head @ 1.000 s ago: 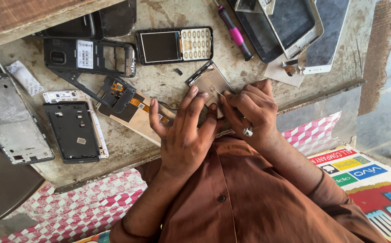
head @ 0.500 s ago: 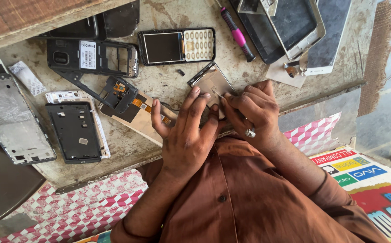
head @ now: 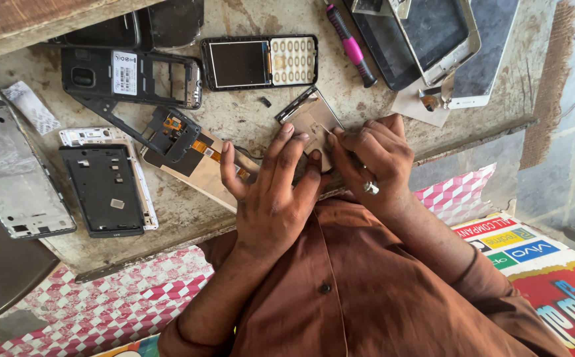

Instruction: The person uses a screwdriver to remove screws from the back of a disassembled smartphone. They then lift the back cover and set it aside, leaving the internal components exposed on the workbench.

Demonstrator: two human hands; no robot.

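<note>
Concrete, worn and stained, is serving as the counter (head: 248, 119), and across the last second almost nothing on it is shifting: the black phone frame (head: 129, 76) and the keypad handset (head: 259, 62) are lying where they were. The left hand (head: 274, 192) is staying spread, fingertips pressing the small metal-backed screen module (head: 310, 119) flat near the counter's edge. The right hand (head: 373, 155) is keeping its grip pinched on a thin tool I cannot make out, working at the module's corner.
</note>
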